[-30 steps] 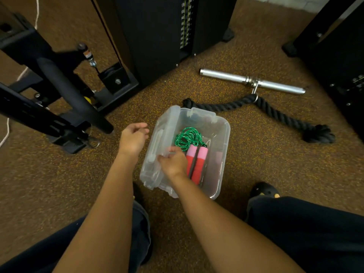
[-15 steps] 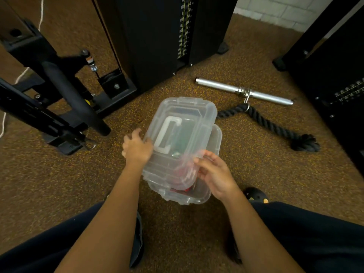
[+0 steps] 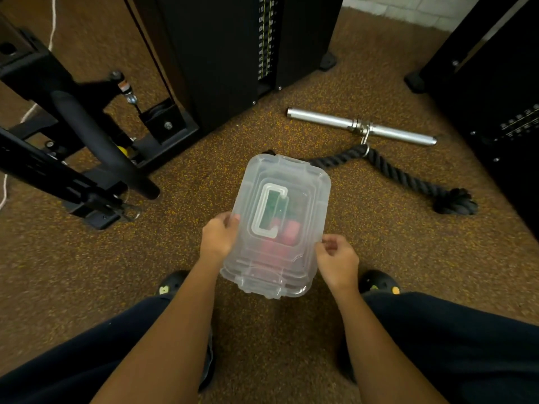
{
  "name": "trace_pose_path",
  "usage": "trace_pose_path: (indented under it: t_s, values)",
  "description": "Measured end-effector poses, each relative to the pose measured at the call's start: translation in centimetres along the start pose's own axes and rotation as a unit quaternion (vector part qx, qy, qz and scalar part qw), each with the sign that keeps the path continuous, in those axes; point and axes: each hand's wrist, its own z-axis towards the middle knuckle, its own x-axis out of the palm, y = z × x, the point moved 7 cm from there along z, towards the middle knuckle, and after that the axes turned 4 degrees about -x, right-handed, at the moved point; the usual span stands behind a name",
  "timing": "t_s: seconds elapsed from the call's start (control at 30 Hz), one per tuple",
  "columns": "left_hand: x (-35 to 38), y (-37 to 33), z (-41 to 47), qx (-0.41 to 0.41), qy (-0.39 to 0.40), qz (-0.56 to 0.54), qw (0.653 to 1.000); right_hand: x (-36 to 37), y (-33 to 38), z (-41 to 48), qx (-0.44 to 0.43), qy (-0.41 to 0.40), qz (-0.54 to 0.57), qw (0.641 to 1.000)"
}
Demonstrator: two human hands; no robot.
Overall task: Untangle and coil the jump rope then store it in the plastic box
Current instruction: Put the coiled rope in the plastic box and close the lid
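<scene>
The clear plastic box stands on the speckled floor between my feet. Its clear lid, with a white handle on top, lies flat over it. Through the lid the jump rope shows blurred: green cord at the far end, pink and red handles nearer me. My left hand grips the lid's left edge with fingers curled over it. My right hand touches the lid's right edge near the front corner, fingers bent.
A chrome bar with a thick black rope clipped to it lies just beyond the box, to the right. Black gym machine frames stand left, behind, and far right. My shoes flank the box.
One second ago the box stood uncovered with my right hand inside by the rope. The lid was then brought over it, and now sits squarely on the box with both hands at its sides.
</scene>
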Motion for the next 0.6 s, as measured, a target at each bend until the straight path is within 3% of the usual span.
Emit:
trace_pose_path:
  t_s: [0.1, 0.23, 0.6]
  values:
    - [-0.2, 0.0, -0.1, 0.012, -0.013, -0.003, 1.000, 0.2, 0.0, 0.0, 0.004, -0.017, -0.029, 0.999]
    - [-0.3, 0.0, 0.2, 0.004, 0.001, -0.004, 1.000, 0.9, 0.2, -0.1, 0.039, 0.029, -0.045, 0.998]
    - [-1.1, 2.6, 1.4, -0.130, 0.023, -0.015, 0.991, 1.0, 0.1, 0.0, 0.084, 0.112, -0.090, 0.986]
